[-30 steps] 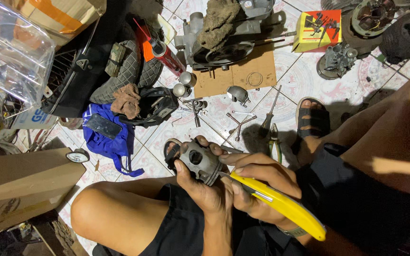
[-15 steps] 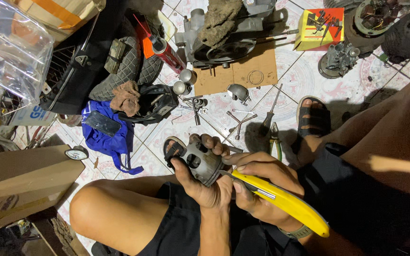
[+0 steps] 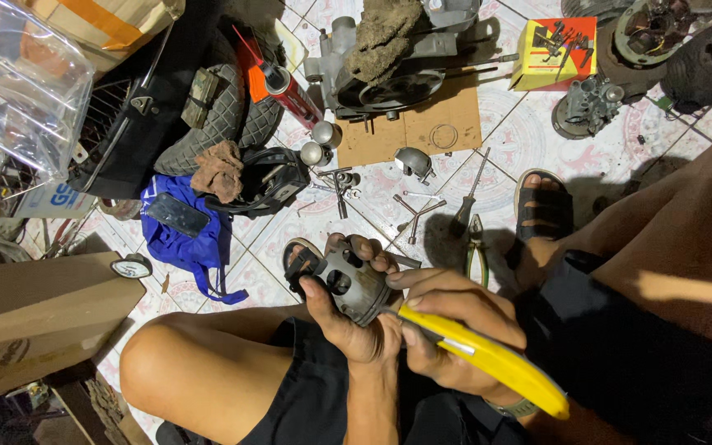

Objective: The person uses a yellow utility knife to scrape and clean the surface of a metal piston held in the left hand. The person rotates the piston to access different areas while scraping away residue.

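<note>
We are sitting on a patterned tile floor beside one engine block and one blue bag. Our left hand is clamping its fingers on one piston above our lap, our right hand gripping one yellow-handled tool.

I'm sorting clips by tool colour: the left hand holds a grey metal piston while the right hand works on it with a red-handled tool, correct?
Not quite. The head view shows the tool's handle is yellow, not red. Otherwise yes: the left hand holds the grey metal piston while the right hand works the tool against it.
</note>
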